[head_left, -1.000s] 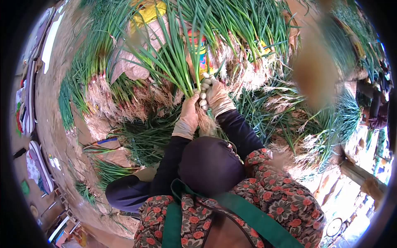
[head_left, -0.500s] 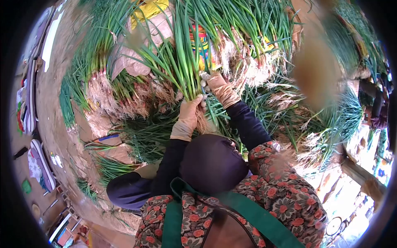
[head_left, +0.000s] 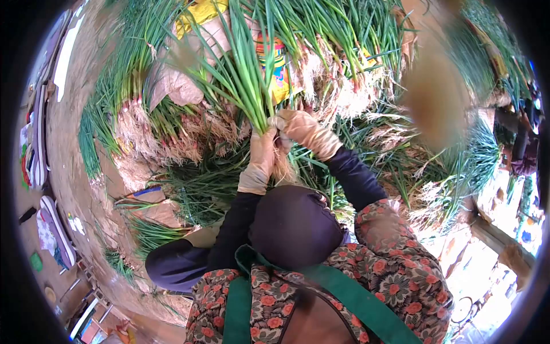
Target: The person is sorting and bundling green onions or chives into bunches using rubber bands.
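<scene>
I have the left hand [head_left: 262, 155], in a pale cream glove, clamped around the lower stems of a bunch of long green onions with pale, stringy roots [head_left: 249, 94]. The bunch stands in front of the dark purple, rounded head covering [head_left: 295, 226], its leaves fanning up and away, slightly to the left, and its roots hanging below the fist.

The right hand [head_left: 302, 127], gloved in the same pale colour, is bent in from the other side with its fingers curled and touching the stems just above the left thumb. The fingertips are partly hidden from me, so I cannot tell whether they pinch anything.

Beyond the hands I see a large heap of green onions with whitish, tangled roots [head_left: 344, 34] on the right, and another leafy green pile [head_left: 134, 69] on the left. Between them lie a crumpled pinkish-tan sheet [head_left: 180, 86], a bright yellow crumpled wrapping [head_left: 200, 16] and a multicoloured printed piece [head_left: 278, 74] just behind the bunch. Loose dark green leaves [head_left: 200, 186] spread below and left of the left hand. A brown blurred blot covers part of my view at the upper right. Nearest me are the floral-patterned garment [head_left: 395, 275] and its wide green strap [head_left: 366, 307].
</scene>
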Available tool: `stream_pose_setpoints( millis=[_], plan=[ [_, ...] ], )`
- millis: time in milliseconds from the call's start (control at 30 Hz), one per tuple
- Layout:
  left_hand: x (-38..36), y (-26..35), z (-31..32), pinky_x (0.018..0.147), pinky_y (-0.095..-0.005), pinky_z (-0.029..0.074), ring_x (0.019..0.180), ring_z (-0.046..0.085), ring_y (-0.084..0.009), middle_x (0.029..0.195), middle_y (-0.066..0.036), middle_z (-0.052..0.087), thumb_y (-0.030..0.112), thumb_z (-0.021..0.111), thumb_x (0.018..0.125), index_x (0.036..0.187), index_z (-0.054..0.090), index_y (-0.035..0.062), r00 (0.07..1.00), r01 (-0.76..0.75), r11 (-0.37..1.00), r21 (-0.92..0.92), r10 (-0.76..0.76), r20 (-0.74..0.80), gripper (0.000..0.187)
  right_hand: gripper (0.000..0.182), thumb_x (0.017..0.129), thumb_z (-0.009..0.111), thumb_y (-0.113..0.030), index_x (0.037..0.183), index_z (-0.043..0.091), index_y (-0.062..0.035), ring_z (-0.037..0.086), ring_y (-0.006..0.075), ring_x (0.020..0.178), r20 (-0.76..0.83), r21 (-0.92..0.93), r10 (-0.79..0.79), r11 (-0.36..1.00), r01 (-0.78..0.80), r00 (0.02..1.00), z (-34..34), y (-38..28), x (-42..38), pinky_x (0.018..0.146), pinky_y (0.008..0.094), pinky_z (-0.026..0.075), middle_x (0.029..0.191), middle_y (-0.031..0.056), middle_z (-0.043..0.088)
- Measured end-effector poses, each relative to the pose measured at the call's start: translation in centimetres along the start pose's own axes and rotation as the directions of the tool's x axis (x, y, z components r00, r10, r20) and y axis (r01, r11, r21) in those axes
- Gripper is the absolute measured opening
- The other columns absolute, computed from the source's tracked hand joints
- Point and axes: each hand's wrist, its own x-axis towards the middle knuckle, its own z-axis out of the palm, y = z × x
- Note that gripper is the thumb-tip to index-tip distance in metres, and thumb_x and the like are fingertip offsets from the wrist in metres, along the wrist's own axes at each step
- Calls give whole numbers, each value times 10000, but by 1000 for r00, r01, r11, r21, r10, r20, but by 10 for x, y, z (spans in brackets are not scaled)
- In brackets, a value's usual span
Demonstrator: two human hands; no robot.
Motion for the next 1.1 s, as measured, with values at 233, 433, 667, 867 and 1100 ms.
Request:
stream_pose_setpoints(
  millis=[233, 433, 667, 867, 1100],
  plan=[
    [-14, 27, -3, 454, -282, 456, 523, 515, -143, 688, -39, 526, 174, 520, 913, 1001, 470, 87, 991, -93, 977, -191, 110, 79, 134, 411, 903, 479, -416, 950, 596, -24, 586, 242, 664, -21, 179, 210, 963, -203, 978, -20, 21, 8, 649, 372, 461, 727, 131, 607],
    [-3, 26, 14, 418, -275, 461, 482, 534, -152, 678, -56, 560, 153, 503, 921, 1027, 493, 74, 995, 2, 1000, -15, -3, -99, 133, 378, 899, 470, -366, 935, 594, -11, 594, 302, 660, 80, -39, -25, 999, 28, 996, -17, -22, 14, 604, 412, 450, 720, 167, 598],
    [6, 29, -24, 464, -254, 384, 475, 449, -104, 601, 20, 455, 308, 463, 948, 1113, 500, 96, 932, 232, 920, -315, -117, 344, 271, 411, 891, 529, -389, 1111, 552, -42, 622, 337, 822, -156, -408, -81, 913, 10, 984, -31, 40, 15, 718, 393, 484, 898, 202, 641],
    [12, 42, -7, 503, -243, 408, 633, 522, -121, 754, 5, 518, 194, 461, 958, 1254, 449, 117, 817, 313, 818, -482, 27, 576, 306, 438, 860, 554, -430, 1045, 580, -34, 623, 340, 748, -461, -257, 127, 928, -269, 878, -86, 19, 55, 685, 389, 477, 827, 189, 646],
    [53, 21, -23, 736, -305, 536, 868, 621, -173, 950, -73, 639, 58, 608, 845, 1014, 592, 32, 982, -185, 972, 142, 187, -3, 172, 377, 846, 596, -327, 1085, 572, -36, 630, 317, 861, -71, -271, -110, 959, 87, 991, -20, -8, -1, 731, 388, 493, 923, 166, 641]
  ],
)
